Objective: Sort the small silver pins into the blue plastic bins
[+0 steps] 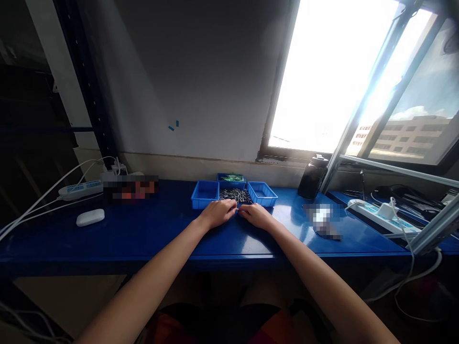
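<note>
- A plain grey wall (201, 95) stood behind the workplace, with a bright window (315, 86) at 1 o'clock from the hands; 12 pointed straight away from the person.
- Below it ran a glossy blue counter (143, 239), catching the daylight.
- A loose pile of small, slender, dark and silvery metal pieces (234, 195) lay on the counter at 12 o'clock, directly beyond the fingertips. The pieces pointed every way, so the pile had no single long axis.
- Three blue plastic trays framed the pile: a left blue tray (201, 204) at 11 o'clock, a right blue tray (266, 201) at 1, and a rear blue tray (231, 184) at 12, holding crumpled-looking green material (229, 177).
- The left hand (219, 213) reached the pile's front edge, its fingers overlapping it in view; it sat slightly nearer than the right hand (256, 215), which was just beside the same edge.
- Both hands had bent fingers, their tips drawn close together. Whether either pinched a piece could not be told.
- Farther off were a black cylindrical bottle (312, 177) at 2 o'clock, a white power strip (373, 215) at 3, and a rounded white case (90, 218) at 9.
</note>
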The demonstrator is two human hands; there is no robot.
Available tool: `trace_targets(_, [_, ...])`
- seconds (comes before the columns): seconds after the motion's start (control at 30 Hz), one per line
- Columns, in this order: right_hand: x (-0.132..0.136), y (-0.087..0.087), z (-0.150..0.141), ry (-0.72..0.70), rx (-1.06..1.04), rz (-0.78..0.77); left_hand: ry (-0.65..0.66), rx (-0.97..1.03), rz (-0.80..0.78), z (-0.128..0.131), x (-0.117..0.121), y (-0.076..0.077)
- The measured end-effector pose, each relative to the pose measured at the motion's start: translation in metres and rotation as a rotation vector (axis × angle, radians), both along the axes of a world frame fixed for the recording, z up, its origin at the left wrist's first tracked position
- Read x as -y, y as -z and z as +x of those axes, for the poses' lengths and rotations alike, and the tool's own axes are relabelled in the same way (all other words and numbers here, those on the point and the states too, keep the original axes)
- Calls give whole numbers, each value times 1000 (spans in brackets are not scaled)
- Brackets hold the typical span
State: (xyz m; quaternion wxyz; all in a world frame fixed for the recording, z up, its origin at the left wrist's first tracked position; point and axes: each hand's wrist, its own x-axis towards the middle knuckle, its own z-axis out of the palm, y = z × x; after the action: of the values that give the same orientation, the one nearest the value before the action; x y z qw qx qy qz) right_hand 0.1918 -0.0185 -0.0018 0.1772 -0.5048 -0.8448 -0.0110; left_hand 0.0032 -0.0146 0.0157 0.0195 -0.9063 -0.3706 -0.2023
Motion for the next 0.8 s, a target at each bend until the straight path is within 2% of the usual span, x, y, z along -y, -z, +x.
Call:
trace_targets(0.1, [0, 2, -2, -69, 5, -1, 87, -31, 58, 3, 2, 1])
trace_targets(0.23, [-1, 4, -3, -85, -14, 6, 99, -24, 95, 3, 3, 1])
trace_targets(0.37, [-3, 2, 0, -35, -33, 9, 50, 37, 110, -1, 0, 0])
trace_targets(0.53, [-3, -2, 3, 25, -65, 36, -59, -16, 15, -3, -7, 4])
trace_targets(0.8, [0, -3, 3, -8, -95, 54, -136, -96, -70, -3, -10, 8])
